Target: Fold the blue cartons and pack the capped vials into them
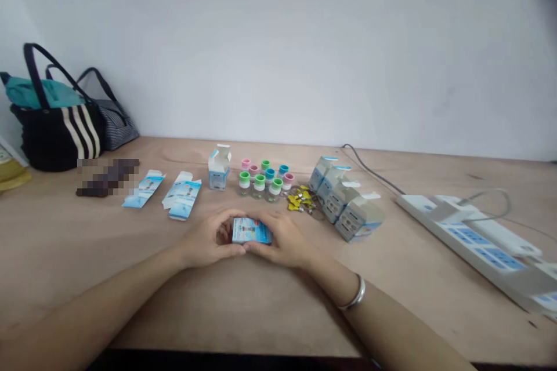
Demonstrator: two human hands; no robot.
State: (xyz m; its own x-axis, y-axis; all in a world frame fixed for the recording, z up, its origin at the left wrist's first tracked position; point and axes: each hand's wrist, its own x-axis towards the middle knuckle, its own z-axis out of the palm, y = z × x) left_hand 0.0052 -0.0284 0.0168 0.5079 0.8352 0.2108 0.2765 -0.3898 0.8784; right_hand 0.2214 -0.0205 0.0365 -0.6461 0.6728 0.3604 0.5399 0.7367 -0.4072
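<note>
Head view: L hand (208,239) and R hand (281,239) curled, both gripping short ends of small blue-and-white carton (251,231), located centre-front on counter (243,313). Approx. 9 colour-capped vials (260,183) lie directly beyond; yellow clips (298,200) just R of vials. 4 opened cartons (346,200) stand further R; 2 flat cartons (183,198) lie L. Power strip (472,237) at far R.

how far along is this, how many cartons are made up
Looks done: four standing cartons with open flaps at the right, and one more carton beside the bottles. In hand: a blue-and-white carton between the left hand and right hand. Left: flat cartons, loose colour-capped bottles and yellow clips.
</note>
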